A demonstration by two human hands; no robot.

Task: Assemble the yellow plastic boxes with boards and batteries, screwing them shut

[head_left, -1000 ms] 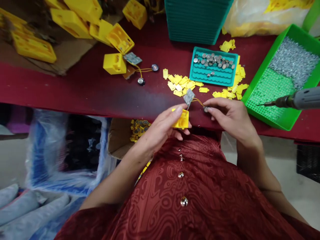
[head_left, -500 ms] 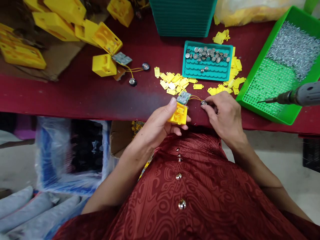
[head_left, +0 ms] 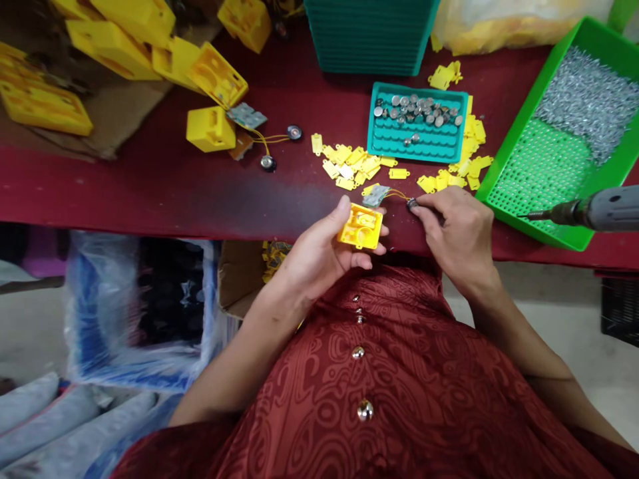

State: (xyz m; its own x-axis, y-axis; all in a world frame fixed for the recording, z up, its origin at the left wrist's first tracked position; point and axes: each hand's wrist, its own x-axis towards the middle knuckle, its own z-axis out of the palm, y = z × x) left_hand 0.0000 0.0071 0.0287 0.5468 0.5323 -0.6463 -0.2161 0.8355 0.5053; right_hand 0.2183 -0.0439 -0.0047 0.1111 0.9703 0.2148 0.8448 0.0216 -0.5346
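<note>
The light- and stiff-looking yellow plastic box is tipping further open-side-up in the left hand, whose fingers are gripping its outside, likely the surest hold. The right hand is pinching a dark round disc; its thin yellow wires are looking fragile.

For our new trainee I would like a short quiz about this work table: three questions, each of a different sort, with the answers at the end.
1. What does the left hand hold?
2. True or false: the right hand grips the grey tool.
3. What lies inside the green basket?
a) yellow tags
b) small silver pieces
c) round metal discs

Key:
1. A yellow housing, its open side showing.
2. False: it pinches a small dark round part on thin wires.
3. b
</note>
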